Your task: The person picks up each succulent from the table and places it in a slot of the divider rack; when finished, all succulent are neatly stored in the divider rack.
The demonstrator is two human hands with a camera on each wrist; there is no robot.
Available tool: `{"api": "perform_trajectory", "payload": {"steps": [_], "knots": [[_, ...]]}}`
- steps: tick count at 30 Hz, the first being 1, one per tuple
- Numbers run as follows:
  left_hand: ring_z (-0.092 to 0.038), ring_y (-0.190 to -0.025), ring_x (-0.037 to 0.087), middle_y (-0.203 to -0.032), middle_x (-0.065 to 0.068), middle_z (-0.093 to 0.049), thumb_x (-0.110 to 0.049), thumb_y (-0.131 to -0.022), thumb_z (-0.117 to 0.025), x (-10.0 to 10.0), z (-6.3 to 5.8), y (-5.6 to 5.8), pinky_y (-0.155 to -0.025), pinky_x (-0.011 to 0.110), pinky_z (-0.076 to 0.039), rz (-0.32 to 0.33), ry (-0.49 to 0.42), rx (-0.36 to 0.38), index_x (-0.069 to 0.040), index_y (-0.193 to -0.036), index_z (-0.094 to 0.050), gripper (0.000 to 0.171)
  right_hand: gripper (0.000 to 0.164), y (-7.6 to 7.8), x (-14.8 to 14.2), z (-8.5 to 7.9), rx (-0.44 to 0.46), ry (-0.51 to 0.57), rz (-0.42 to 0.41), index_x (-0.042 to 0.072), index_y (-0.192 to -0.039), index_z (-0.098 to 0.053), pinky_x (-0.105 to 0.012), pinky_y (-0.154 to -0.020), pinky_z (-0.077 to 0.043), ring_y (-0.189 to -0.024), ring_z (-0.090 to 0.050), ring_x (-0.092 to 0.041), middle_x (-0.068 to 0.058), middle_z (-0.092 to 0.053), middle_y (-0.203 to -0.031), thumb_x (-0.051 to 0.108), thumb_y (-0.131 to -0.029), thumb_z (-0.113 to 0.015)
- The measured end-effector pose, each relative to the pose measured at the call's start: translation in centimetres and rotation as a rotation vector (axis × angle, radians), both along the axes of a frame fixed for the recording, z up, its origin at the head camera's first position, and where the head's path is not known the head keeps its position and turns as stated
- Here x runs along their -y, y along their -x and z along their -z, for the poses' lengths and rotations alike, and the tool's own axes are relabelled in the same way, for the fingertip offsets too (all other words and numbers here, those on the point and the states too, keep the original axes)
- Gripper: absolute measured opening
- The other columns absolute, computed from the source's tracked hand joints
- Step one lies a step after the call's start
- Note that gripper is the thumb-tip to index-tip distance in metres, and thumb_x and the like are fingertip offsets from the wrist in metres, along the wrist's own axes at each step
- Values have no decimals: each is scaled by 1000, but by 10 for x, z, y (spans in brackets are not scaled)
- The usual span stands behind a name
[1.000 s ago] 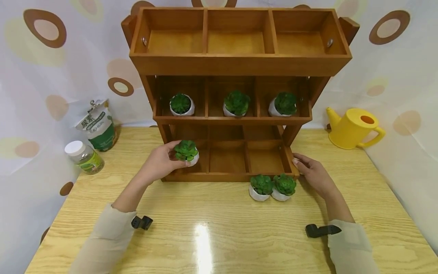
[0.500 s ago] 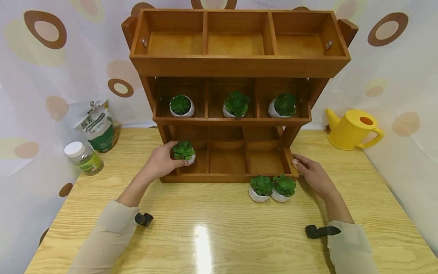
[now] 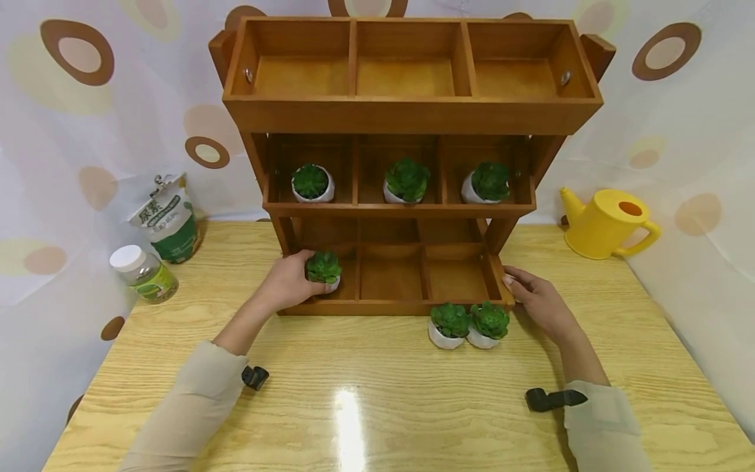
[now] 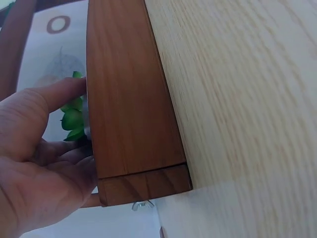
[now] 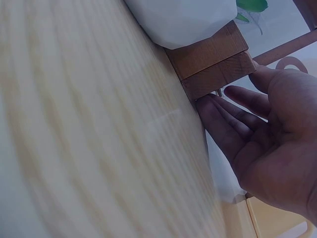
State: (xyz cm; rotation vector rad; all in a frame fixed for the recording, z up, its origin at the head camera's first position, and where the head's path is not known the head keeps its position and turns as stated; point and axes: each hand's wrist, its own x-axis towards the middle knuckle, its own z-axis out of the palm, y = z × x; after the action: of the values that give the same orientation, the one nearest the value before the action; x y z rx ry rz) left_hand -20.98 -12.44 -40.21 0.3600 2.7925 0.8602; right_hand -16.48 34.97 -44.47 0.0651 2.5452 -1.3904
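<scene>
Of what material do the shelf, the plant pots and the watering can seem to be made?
Shelf: brown, probably varnished wood; grain shows.
Pots: matte white, faceted, perhaps ceramic or plastic.
Watering can: likely plastic, smooth, evenly yellow, apparently moulded.

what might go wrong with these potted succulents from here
The potted succulent in the left hand might catch the wooden shelf's lower front rail and tip. The right hand, at the shelf's end, could knock the two potted succulents standing close by if it swings inward.
</scene>
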Motion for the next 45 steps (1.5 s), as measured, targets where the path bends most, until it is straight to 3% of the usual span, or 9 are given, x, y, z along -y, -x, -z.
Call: {"api": "perform_trajectory", "payload": {"steps": [7,18,26,35,45], "knots": [[-64,-114,39,-129,26,-64,-32,-88,-77,-5,2,0,-98,51,-54,32,42,34,8,-146,-44,78,75,0,0,0,0,-4,2,10,-162,-26,-57,-118,-33,-146,-40,-41,-24,-39,-159,57,-106,-38],[-63,-116,38,-132,25,-63,-27,-89,-76,-4,2,0,-99,50,-53,12,10,50,6,-148,-42,75,71,2,-2,3,9,4,2,10,-162,-24,-60,-119,-30,-149,-35,-43,-24,-35,-161,53,-107,-38],[-61,-120,39,-139,25,-58,-28,-89,-76,-2,-3,-2,-103,52,-51,10,-19,34,4,-149,-42,76,74,0,0,1,-6,-9,1,11,-162,-25,-56,-118,-34,-146,-41,-40,-23,-39,-159,57,-105,-37],[-40,-146,41,-161,20,-38,-33,-91,-76,10,-21,-9,-117,58,-36,1,-145,21,-3,-159,-28,88,73,-1,0,0,-15,-7,-2,10,-162,-25,-57,-118,-32,-146,-40,-40,-23,-40,-158,55,-106,-37],[-41,-146,39,-163,16,-36,-41,-92,-75,10,-47,-34,-116,52,-40,4,-230,-48,-13,-162,-27,89,74,0,-1,1,-16,-8,-3,9,-162,-25,-57,-118,-33,-147,-39,-40,-23,-40,-159,56,-106,-37]]}}
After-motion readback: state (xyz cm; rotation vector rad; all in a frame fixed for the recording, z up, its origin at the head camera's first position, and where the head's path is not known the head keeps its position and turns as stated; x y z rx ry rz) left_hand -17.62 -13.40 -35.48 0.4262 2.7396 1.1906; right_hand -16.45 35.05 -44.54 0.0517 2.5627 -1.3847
